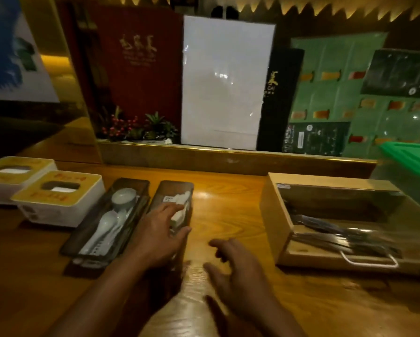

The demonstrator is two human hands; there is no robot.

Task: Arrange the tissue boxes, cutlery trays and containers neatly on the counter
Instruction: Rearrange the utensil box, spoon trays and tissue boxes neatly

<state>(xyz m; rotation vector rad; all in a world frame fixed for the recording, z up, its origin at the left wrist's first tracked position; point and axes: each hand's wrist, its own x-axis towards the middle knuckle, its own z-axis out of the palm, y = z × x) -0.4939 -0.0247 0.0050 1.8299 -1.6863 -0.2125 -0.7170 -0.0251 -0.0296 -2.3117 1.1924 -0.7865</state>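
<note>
Two yellow-topped white tissue boxes stand at the left of the wooden counter [228, 203], one [58, 199] in front of the other [12, 177]. Right of them lie two dark clear-lidded cutlery trays side by side: one [107, 217] with white spoons and a small cup, the other [177, 198] with white napkins. My left hand [159, 235] lies on the napkin tray, fingers over its lid and thumb at its right side. My right hand [238, 271] hovers over the bare counter, fingers spread and holding nothing. A wooden cutlery box [277, 215] with a clear lid stands at the right.
A raised wooden ledge [228, 159] runs along the back of the counter. Behind it stand a red menu board, a white panel, a small plant with red berries [136, 127] and green menu sheets. A green crate [413, 159] sits at the far right.
</note>
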